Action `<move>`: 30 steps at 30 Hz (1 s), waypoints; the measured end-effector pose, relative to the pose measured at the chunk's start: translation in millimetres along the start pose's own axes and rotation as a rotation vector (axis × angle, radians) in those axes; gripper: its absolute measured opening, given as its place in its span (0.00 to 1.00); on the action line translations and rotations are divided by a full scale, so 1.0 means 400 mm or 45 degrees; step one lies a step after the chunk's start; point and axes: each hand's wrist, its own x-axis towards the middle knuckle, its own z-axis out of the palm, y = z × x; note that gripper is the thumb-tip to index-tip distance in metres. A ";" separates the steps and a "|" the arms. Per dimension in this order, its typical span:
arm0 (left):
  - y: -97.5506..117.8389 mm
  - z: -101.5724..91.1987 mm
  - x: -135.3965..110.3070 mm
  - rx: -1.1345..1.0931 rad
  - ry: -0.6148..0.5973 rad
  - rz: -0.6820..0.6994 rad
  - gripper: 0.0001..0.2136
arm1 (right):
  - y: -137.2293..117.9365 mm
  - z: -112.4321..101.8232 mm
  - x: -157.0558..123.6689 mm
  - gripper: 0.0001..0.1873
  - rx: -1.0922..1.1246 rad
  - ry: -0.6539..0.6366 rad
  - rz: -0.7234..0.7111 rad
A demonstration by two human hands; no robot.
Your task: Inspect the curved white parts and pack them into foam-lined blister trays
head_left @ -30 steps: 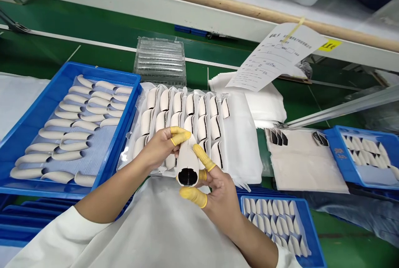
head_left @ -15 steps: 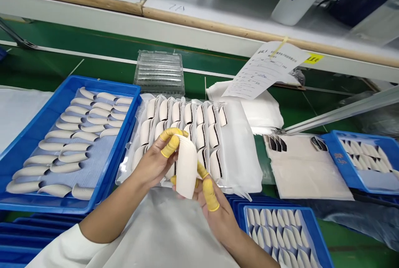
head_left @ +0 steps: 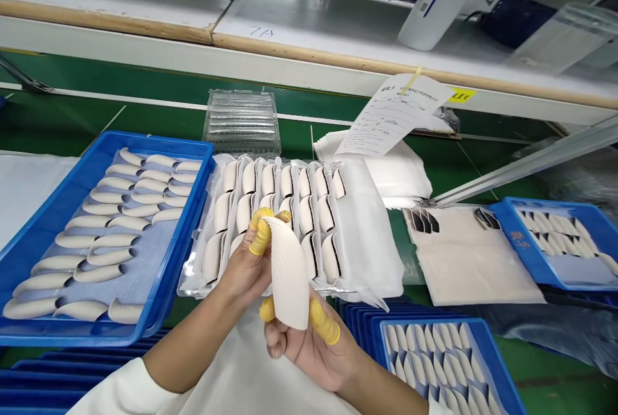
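Observation:
Between my two hands I hold a cream-coloured, curved, ribbed shell-like piece (head_left: 290,276), roughly upright. My left hand (head_left: 248,260), with yellow finger cots on thumb and forefinger, pinches its upper left end. Around its lower end is my right hand (head_left: 321,338), also with yellow finger cots, thumb on the right edge and a finger on the left. Just behind lies a clear plastic packing tray (head_left: 196,280) with rows of similar pieces, several showing dark edges. White sheeting (head_left: 371,235) covers its right side. Part of the tray is hidden by my hands.
At left stands a blue tray (head_left: 62,331) with loose cream pieces on blue lining. Another blue tray (head_left: 502,370) sits at lower right, a third (head_left: 516,235) farther right. Behind are stacked clear trays (head_left: 241,122), a printed paper (head_left: 393,116) and a shelf edge (head_left: 290,51).
The held piece has turned and tilted slightly, its lower end coming nearer to me. My right hand has shifted its hold, its thumb now along the piece's right edge. The view has moved slightly.

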 end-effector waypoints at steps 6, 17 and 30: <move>0.006 -0.035 -0.029 0.188 -0.083 0.207 0.30 | -0.029 -0.024 -0.003 0.30 -0.497 0.291 -0.371; -0.002 -0.053 -0.075 0.299 -0.220 0.121 0.35 | -0.054 -0.035 -0.017 0.31 -1.572 0.504 -0.929; 0.002 -0.032 -0.058 0.035 -0.123 -0.164 0.42 | -0.053 -0.053 0.001 0.26 -2.124 0.521 -1.326</move>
